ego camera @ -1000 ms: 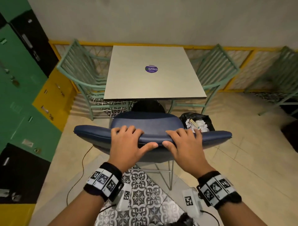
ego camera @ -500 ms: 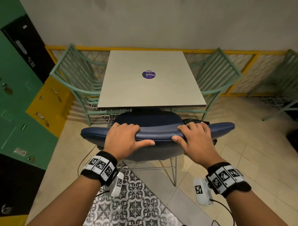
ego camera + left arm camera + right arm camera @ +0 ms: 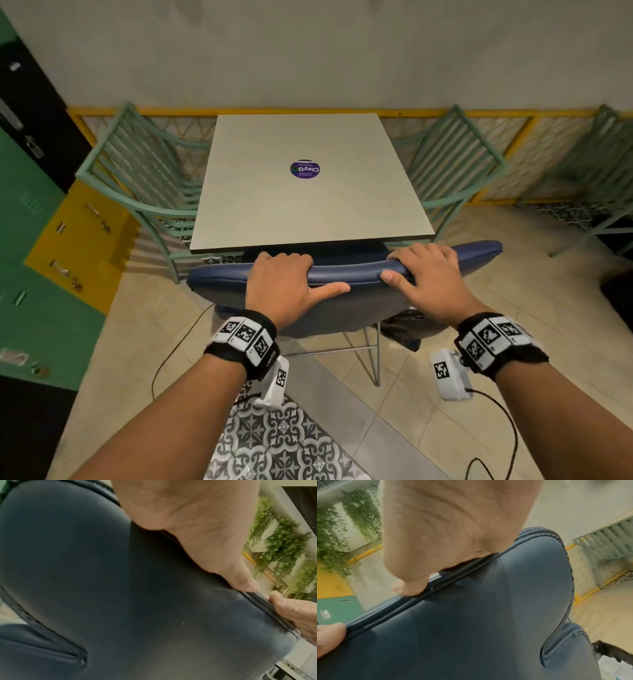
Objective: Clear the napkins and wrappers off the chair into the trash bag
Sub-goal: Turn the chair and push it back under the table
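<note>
In front of you is a square pale grey table (image 3: 308, 205) with a round purple sticker (image 3: 305, 169) stuck near the middle of its top. The table stands on a beige tiled floor (image 3: 513, 274). On that floor rest a dark blue padded chair (image 3: 342, 294) pushed up to the table's near edge, green slatted metal chairs (image 3: 144, 178) at the table's left and right sides, a patterned grey and white strip of tiles (image 3: 274, 442), and a thin black cable (image 3: 178, 346) trailing to the left of the blue chair.
</note>
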